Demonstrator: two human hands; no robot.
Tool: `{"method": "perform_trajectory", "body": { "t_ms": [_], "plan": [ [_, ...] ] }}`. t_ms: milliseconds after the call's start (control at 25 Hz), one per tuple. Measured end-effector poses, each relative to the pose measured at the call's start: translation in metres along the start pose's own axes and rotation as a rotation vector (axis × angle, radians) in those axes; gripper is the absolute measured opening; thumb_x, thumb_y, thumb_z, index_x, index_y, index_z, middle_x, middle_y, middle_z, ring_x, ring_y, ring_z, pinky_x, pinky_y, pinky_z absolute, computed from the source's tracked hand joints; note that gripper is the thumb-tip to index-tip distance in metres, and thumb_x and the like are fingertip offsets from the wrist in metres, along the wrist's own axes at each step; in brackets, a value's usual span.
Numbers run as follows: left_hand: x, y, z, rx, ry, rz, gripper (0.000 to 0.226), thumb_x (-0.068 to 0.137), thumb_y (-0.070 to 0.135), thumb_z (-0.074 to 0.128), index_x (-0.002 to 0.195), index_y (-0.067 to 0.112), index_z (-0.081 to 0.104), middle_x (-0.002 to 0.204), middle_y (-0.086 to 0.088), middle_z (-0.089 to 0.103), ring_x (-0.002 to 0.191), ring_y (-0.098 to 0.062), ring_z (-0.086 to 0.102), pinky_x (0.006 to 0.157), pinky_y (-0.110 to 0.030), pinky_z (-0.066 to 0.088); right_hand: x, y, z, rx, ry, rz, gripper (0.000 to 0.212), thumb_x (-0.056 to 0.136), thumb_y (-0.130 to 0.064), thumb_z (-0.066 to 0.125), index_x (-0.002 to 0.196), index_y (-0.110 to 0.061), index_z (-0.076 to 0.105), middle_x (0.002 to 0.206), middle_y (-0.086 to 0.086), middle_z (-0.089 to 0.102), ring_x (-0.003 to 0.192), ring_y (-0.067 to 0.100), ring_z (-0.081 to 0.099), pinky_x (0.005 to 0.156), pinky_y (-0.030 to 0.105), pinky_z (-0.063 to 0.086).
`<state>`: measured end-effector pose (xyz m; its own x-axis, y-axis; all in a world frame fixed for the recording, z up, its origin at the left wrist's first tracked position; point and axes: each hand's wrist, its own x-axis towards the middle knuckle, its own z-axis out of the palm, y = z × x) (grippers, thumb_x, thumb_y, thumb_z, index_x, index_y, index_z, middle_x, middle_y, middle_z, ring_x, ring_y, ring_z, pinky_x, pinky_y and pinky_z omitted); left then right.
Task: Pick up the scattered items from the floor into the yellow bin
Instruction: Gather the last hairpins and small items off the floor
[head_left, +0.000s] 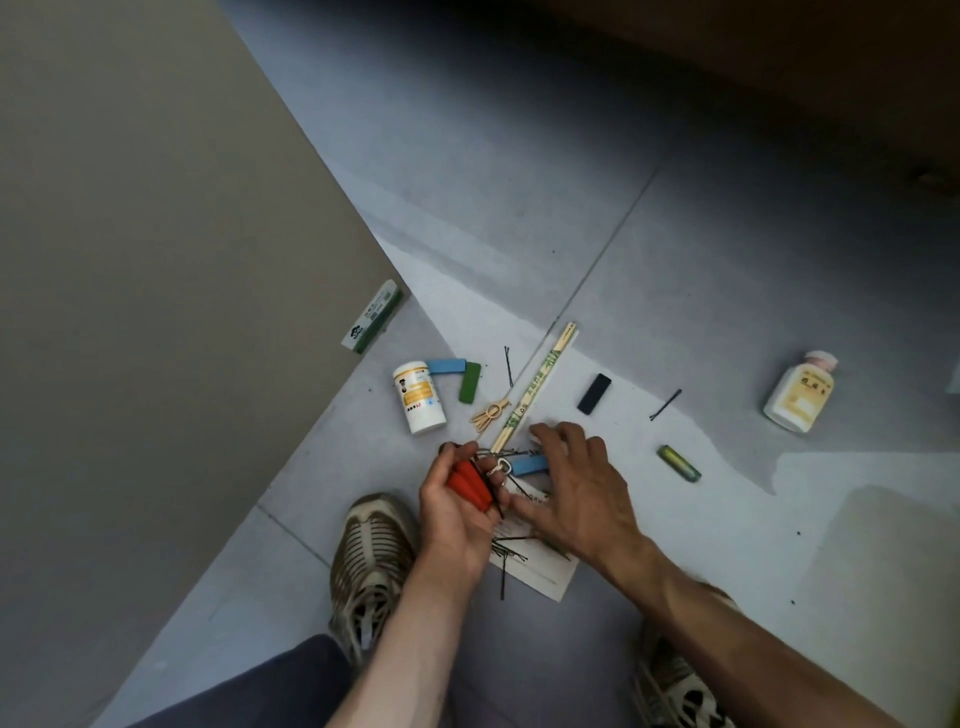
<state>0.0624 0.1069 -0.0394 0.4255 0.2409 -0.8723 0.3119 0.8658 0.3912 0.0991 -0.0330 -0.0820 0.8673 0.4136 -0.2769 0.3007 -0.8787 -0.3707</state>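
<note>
My left hand (457, 512) is palm up and closed around red blocks (470, 484), with some thin black hairpins and a small metal clip against them. My right hand (576, 486) is spread palm down over a blue block (527, 465), fingers apart, touching the pile beside my left hand. Several black hairpins (506, 553) lie on a white paper sheet (540, 577) under both hands. Wrapped chopsticks (535, 387) lie just beyond the hands. The yellow bin is not in view.
On the grey floor: a white pill bottle (418, 397), a blue block (445, 366), a green block (469, 382), a wooden clip (488, 413), a black block (594, 393), loose hairpins (666, 404), a green lighter-like item (678, 462), a second bottle (800, 392), a green box (373, 325) by the wall. My shoes (371, 566) stand close.
</note>
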Motion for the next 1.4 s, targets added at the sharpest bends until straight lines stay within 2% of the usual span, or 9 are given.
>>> {"method": "perform_trajectory", "body": {
  "t_ms": [120, 280, 440, 640, 760, 880, 1000, 1120, 1400],
  "plan": [
    [-0.002, 0.001, -0.003, 0.007, 0.001, -0.006, 0.028, 0.089, 0.039, 0.056, 0.096, 0.013, 0.065, 0.075, -0.008, 0.065, 0.064, -0.019, 0.060, 0.059, -0.030, 0.047, -0.024, -0.007, 0.015, -0.222, 0.002, -0.048, 0.099, 0.070, -0.081, 0.049, 0.149, -0.025, 0.030, 0.148, 0.011, 0.039, 0.115, 0.033, 0.045, 0.080, 0.047, 0.049],
    [-0.005, 0.002, -0.009, 0.038, 0.005, -0.007, 0.028, 0.090, 0.038, 0.055, 0.094, 0.013, 0.065, 0.075, -0.007, 0.064, 0.064, -0.018, 0.059, 0.060, -0.030, 0.044, -0.016, 0.001, 0.017, -0.225, 0.070, -0.124, 0.063, 0.087, -0.051, 0.043, 0.143, -0.021, 0.037, 0.129, 0.012, 0.049, 0.101, 0.032, 0.052, 0.072, 0.044, 0.052],
    [-0.003, 0.005, -0.008, 0.050, 0.017, 0.001, 0.024, 0.091, 0.034, 0.055, 0.097, 0.013, 0.063, 0.076, -0.009, 0.064, 0.066, -0.020, 0.058, 0.059, -0.030, 0.044, -0.008, 0.003, 0.015, -0.201, 0.135, -0.108, 0.040, 0.083, -0.043, 0.054, 0.112, -0.016, 0.053, 0.099, 0.009, 0.053, 0.081, 0.027, 0.053, 0.050, 0.034, 0.048],
    [0.000, 0.005, -0.005, 0.031, -0.019, -0.003, 0.023, 0.089, 0.037, 0.055, 0.091, 0.016, 0.064, 0.075, -0.007, 0.064, 0.065, -0.019, 0.058, 0.059, -0.030, 0.044, 0.005, 0.003, 0.000, -0.135, 0.115, -0.062, 0.024, 0.076, -0.029, 0.064, 0.090, -0.010, 0.062, 0.087, 0.009, 0.061, 0.072, 0.029, 0.058, 0.045, 0.032, 0.042],
    [0.001, 0.006, -0.002, 0.030, -0.018, 0.005, 0.027, 0.088, 0.038, 0.055, 0.095, 0.014, 0.064, 0.077, -0.008, 0.064, 0.064, -0.019, 0.059, 0.058, -0.030, 0.045, 0.017, 0.002, -0.023, 0.256, 0.105, 0.180, 0.018, 0.081, -0.033, 0.064, 0.080, -0.016, 0.060, 0.074, -0.002, 0.062, 0.061, 0.016, 0.058, 0.046, 0.028, 0.041],
    [-0.006, 0.002, 0.023, 0.021, -0.062, 0.011, 0.033, 0.088, 0.039, 0.055, 0.104, 0.011, 0.063, 0.080, -0.010, 0.066, 0.067, -0.021, 0.062, 0.062, -0.032, 0.048, 0.027, 0.005, -0.067, 1.210, 0.077, 0.589, 0.018, 0.085, -0.022, 0.064, 0.068, -0.018, 0.060, 0.059, -0.001, 0.056, 0.039, 0.006, 0.046, 0.035, 0.021, 0.031],
    [-0.035, -0.009, 0.076, 0.038, -0.202, -0.063, 0.037, 0.093, 0.039, 0.051, 0.112, 0.008, 0.060, 0.088, -0.015, 0.067, 0.079, -0.027, 0.064, 0.067, -0.035, 0.050, 0.010, 0.009, -0.131, 1.715, -0.071, 0.631, 0.017, 0.088, -0.021, 0.054, 0.075, -0.012, 0.061, 0.063, 0.009, 0.048, 0.037, 0.008, 0.032, 0.036, 0.016, 0.022],
    [-0.073, -0.024, 0.128, 0.133, -0.417, -0.115, 0.048, 0.095, 0.039, 0.047, 0.124, 0.002, 0.057, 0.081, -0.010, 0.061, 0.072, -0.024, 0.060, 0.056, -0.029, 0.047, -0.019, 0.014, -0.185, 1.946, -0.040, 0.538, 0.015, 0.087, -0.021, 0.052, 0.091, -0.008, 0.058, 0.071, 0.012, 0.054, 0.052, 0.015, 0.047, 0.037, 0.020, 0.035],
    [-0.241, -0.156, 0.241, 0.581, -0.882, -0.374, 0.035, 0.097, 0.030, 0.042, 0.109, 0.002, 0.060, 0.060, 0.000, 0.056, 0.040, -0.009, 0.048, 0.041, -0.016, 0.037, -0.214, 0.105, -0.312, 2.016, 0.721, 0.509, 0.017, 0.087, -0.020, 0.050, 0.096, -0.008, 0.058, 0.080, 0.012, 0.060, 0.070, 0.020, 0.059, 0.050, 0.028, 0.052]
  ]
}}
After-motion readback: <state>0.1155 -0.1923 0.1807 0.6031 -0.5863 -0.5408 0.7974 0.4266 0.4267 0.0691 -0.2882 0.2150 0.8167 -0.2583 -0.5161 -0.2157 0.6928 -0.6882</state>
